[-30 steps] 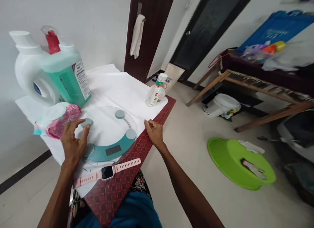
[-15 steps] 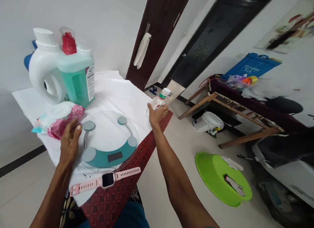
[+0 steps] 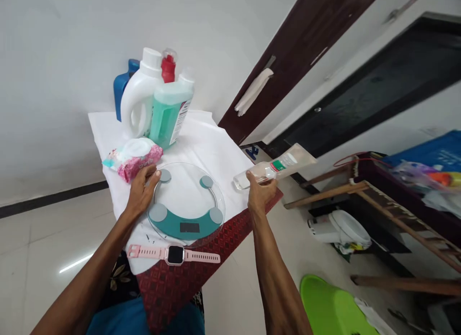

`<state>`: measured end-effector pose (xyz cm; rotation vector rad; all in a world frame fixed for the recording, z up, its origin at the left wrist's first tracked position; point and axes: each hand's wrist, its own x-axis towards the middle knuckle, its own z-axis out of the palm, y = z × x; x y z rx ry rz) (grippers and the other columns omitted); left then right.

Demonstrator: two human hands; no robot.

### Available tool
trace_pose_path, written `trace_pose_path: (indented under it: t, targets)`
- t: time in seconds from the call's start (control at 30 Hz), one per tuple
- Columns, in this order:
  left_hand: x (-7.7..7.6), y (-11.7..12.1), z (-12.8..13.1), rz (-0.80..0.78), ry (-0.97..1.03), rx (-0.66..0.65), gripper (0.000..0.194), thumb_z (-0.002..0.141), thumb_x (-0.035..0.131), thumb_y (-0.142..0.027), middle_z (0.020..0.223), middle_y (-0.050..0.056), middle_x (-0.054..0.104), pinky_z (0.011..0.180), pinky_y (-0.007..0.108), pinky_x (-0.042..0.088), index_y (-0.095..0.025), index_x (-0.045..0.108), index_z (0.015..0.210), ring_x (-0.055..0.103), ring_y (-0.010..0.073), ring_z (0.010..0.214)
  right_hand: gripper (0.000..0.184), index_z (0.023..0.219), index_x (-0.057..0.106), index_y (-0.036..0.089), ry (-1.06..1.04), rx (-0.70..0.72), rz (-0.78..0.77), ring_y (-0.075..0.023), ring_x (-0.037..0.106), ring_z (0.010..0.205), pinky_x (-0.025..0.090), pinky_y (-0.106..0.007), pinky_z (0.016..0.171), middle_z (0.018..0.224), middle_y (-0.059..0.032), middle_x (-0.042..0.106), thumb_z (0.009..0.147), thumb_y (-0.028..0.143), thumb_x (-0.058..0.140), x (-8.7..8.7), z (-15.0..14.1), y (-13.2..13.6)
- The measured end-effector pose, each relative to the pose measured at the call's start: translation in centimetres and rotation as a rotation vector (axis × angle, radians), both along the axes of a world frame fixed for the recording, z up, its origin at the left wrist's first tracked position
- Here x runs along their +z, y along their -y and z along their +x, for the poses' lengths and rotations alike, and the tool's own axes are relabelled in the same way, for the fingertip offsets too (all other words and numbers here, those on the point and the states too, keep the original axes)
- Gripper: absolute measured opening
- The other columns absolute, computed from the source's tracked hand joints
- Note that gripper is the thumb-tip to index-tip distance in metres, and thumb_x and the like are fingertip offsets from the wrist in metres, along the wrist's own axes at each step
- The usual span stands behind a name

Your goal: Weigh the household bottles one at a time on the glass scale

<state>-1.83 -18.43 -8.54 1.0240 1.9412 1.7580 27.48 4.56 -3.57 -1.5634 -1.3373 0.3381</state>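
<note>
My right hand (image 3: pixel 262 188) is wrapped around a clear plastic bottle (image 3: pixel 257 173) with a green and red label. The bottle leans far over to the right, its base near the table's right edge. My left hand (image 3: pixel 142 191) is at the left rim of a round glass bathroom scale (image 3: pixel 187 227), beside a pink and white wipes packet (image 3: pixel 139 157). Its fingers are loosely bent, with nothing visible in them; contact with the rim cannot be made out. In front of the scale lies a pink-strapped smartwatch (image 3: pixel 175 254), stretched out flat.
A white jug (image 3: pixel 144 95), a green liquid bottle (image 3: pixel 167 116), a red-topped bottle (image 3: pixel 168 68) and a blue container (image 3: pixel 122 88) stand at the back left on white cloth (image 3: pixel 226 152). Right of the table are a wooden bench (image 3: pixel 324 193), a white bucket (image 3: pixel 340 229) and a green tub (image 3: pixel 331 306).
The clear bottle has gone from nearly upright to strongly tilted right in my right hand. My left hand stays by the scale's rim. The camera view has swung left.
</note>
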Motion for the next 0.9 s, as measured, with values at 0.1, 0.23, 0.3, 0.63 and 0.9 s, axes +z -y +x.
trace_pose_path:
  t: [0.1, 0.23, 0.3, 0.63, 0.9]
  targets:
    - [-0.1, 0.0, 0.0, 0.000, -0.015, -0.004, 0.078, 0.096, 0.052, -0.082, 0.136, 0.021, 0.075, 0.116, 0.056, 0.053, -0.013, 0.071, 0.128, 0.070, 0.0370, 0.129, 0.060, 0.108, 0.058, 0.023, -0.091, 0.245, 0.108, -0.0309, 0.074, 0.107, 0.059, -0.048, 0.095, 0.115, -0.0140, 0.078, 0.069, 0.057, 0.089, 0.5, -1.3, 3.8]
    - [-0.3, 0.0, -0.1, -0.001, -0.018, 0.010, 0.076, 0.097, 0.051, -0.081, 0.134, 0.021, 0.076, 0.116, 0.055, 0.053, -0.013, 0.071, 0.126, 0.071, 0.0367, 0.127, 0.060, 0.107, 0.064, 0.023, -0.191, 0.542, 0.006, -0.0271, 0.076, 0.100, 0.062, -0.044, 0.088, 0.109, -0.0099, 0.080, 0.068, 0.056, 0.094, 1.6, -4.7, 8.8]
    - [-0.3, 0.0, -0.1, -0.004, -0.019, 0.011, 0.077, 0.097, 0.050, -0.081, 0.133, 0.022, 0.076, 0.115, 0.055, 0.054, -0.012, 0.071, 0.126, 0.071, 0.0368, 0.126, 0.059, 0.107, 0.065, 0.023, -0.177, 0.634, -0.038, -0.0256, 0.075, 0.096, 0.062, -0.042, 0.085, 0.108, -0.0079, 0.080, 0.068, 0.055, 0.095, 1.8, -6.3, 10.6]
    - [-0.5, -0.1, -0.2, -0.002, -0.031, 0.007, 0.070, 0.100, 0.048, -0.078, 0.130, 0.019, 0.077, 0.111, 0.053, 0.056, -0.016, 0.072, 0.123, 0.072, 0.0345, 0.122, 0.062, 0.114, 0.063, 0.024, 0.001, 0.761, -0.041, -0.0254, 0.073, 0.094, 0.061, -0.041, 0.081, 0.111, -0.0078, 0.079, 0.070, 0.056, 0.095, 0.1, -10.2, 12.8]
    - [-0.4, 0.1, -0.1, 0.013, -0.025, 0.019, 0.065, 0.103, 0.045, -0.074, 0.124, 0.015, 0.078, 0.108, 0.049, 0.057, -0.018, 0.073, 0.119, 0.071, 0.0319, 0.118, 0.089, 0.143, 0.055, 0.026, -0.193, 0.698, -0.134, -0.0348, 0.067, 0.134, 0.061, -0.054, 0.102, 0.152, -0.0179, 0.065, 0.071, 0.061, 0.093, -0.2, -5.6, 12.7]
